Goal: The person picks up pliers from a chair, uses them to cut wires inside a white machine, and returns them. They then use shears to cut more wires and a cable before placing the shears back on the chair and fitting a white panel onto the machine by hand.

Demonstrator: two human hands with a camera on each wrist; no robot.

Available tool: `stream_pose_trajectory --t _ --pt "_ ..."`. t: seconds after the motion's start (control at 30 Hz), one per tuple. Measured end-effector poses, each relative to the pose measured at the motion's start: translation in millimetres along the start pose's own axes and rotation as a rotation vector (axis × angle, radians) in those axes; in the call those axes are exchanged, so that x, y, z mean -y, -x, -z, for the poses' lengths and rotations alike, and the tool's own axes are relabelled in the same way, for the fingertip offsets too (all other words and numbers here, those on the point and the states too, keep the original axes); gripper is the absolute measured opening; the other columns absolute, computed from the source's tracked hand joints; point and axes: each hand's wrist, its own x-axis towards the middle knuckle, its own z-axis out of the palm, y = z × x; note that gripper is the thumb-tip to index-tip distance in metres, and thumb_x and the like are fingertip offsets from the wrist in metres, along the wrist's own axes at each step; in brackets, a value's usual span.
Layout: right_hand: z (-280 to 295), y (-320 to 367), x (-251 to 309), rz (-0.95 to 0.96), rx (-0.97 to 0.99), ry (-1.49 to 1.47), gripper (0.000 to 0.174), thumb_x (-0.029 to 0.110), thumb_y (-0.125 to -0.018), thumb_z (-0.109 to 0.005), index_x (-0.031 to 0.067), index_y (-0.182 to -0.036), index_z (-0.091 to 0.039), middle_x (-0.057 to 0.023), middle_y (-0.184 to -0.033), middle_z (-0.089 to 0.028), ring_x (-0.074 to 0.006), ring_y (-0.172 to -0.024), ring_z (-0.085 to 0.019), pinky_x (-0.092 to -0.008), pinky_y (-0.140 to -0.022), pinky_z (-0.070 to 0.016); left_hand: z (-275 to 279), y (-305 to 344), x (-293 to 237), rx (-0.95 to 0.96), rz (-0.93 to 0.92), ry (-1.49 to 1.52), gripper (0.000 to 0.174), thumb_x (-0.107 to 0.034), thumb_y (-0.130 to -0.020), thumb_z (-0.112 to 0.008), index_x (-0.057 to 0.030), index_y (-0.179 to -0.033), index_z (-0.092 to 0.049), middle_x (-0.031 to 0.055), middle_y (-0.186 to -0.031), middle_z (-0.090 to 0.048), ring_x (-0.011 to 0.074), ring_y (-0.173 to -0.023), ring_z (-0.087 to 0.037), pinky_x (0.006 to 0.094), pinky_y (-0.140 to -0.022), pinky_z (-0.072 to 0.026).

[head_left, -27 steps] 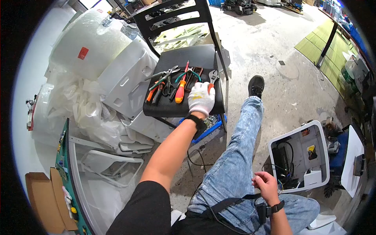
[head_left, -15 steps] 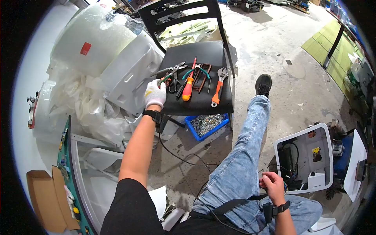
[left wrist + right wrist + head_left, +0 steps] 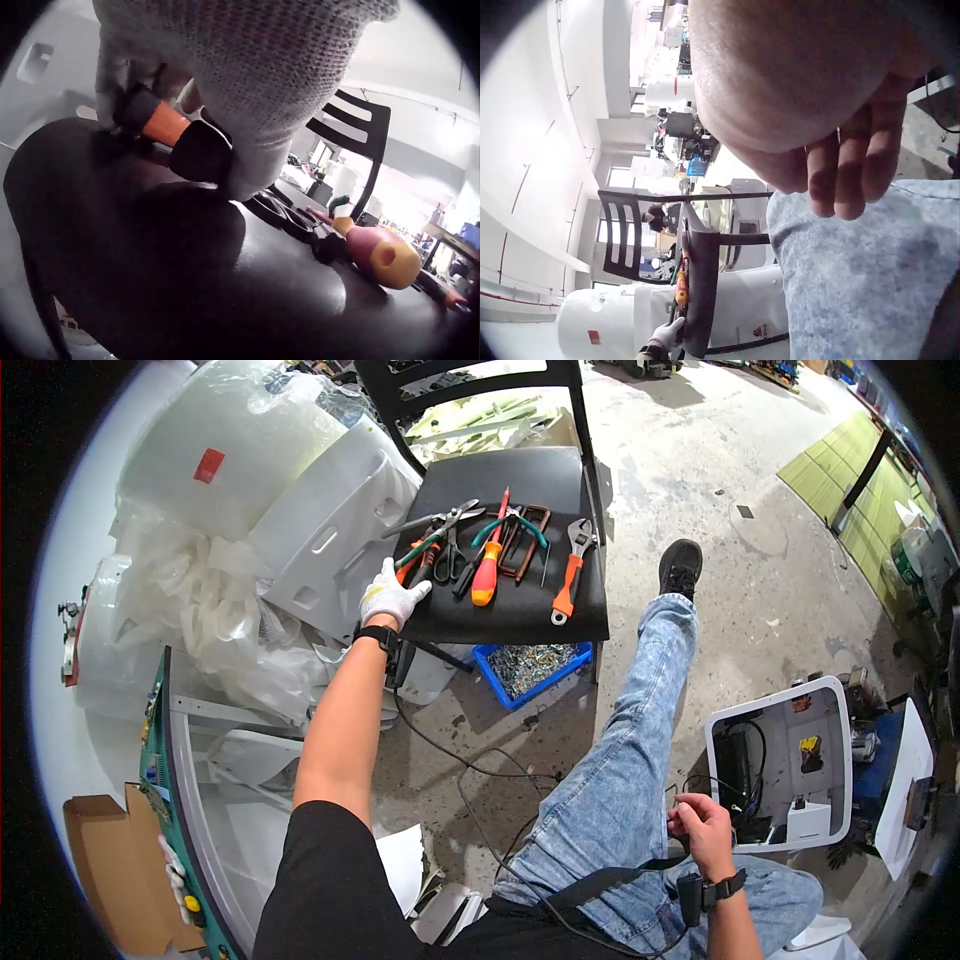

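The hand tool (image 3: 166, 124) with orange-and-black handles was located on the chair seat (image 3: 470, 625), left of centre in the upper half of the head view. Its handles were held by the gloved left hand (image 3: 393, 598), with the fingers curled at one side and the thumb at the other; the firmness of the hold could not be determined. The tool was judged stiff, fairly heavy for its length and not fragile. The handle covers were judged the proper place of hold; the working end, partly hidden by other tools, was judged better avoided.

The seat was dark, smooth and slightly glossy, so light sliding was considered possible. A screwdriver (image 3: 484, 582) was placed near the seat's middle, and a wrench (image 3: 571, 575) towards its right edge. A blue tray (image 3: 552, 681) of small metal parts was seated on the floor (image 3: 740, 570) below.

At lower right, the bare right hand (image 3: 703, 830) was held above the leg, its fingers loosely bent with nothing seen gripped. Crumpled plastic wrap (image 3: 215, 620) was piled at left.
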Motion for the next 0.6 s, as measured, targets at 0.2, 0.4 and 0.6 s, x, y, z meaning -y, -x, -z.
stream_pose_trajectory --t 0.2,0.4,0.6 --pt "-1 5 -3 0.020 -0.020 -0.018 0.019 0.011 -0.086 -0.052 -0.0016 -0.099 -0.056 -0.0084 -0.078 -0.062 -0.0124 -0.065 -0.059 -0.0245 -0.061 -0.0502 10 -4 -6 0.043 0.012 -0.027 0.081 -0.043 -0.062 -0.070 -0.0076 -0.126 -0.037 0.0201 -0.119 -0.048 0.0343 -0.109 -0.049 0.0410 -0.089 -0.0426" --pt "1 11 -8 0.024 -0.024 -0.017 0.018 0.011 -0.085 -0.053 -0.0025 -0.097 -0.057 -0.0097 -0.080 -0.062 -0.0140 -0.066 -0.060 -0.0246 -0.060 -0.0491 17 9 0 0.048 0.020 -0.064 0.085 -0.043 -0.062 -0.070 -0.0046 -0.129 -0.036 0.0228 -0.115 -0.051 0.0348 -0.106 -0.051 0.0384 -0.090 -0.0418" --pt "2 16 -6 0.046 -0.023 -0.010 0.019 0.011 -0.085 -0.054 -0.0026 -0.097 -0.057 -0.0096 -0.079 -0.062 -0.0143 -0.066 -0.060 -0.0248 -0.061 -0.0493 42 27 -11 -0.036 -0.002 -0.166 0.080 -0.034 -0.062 -0.072 -0.0211 -0.132 -0.036 0.0184 -0.114 -0.045 0.0332 -0.105 -0.051 0.0390 -0.086 -0.0441"
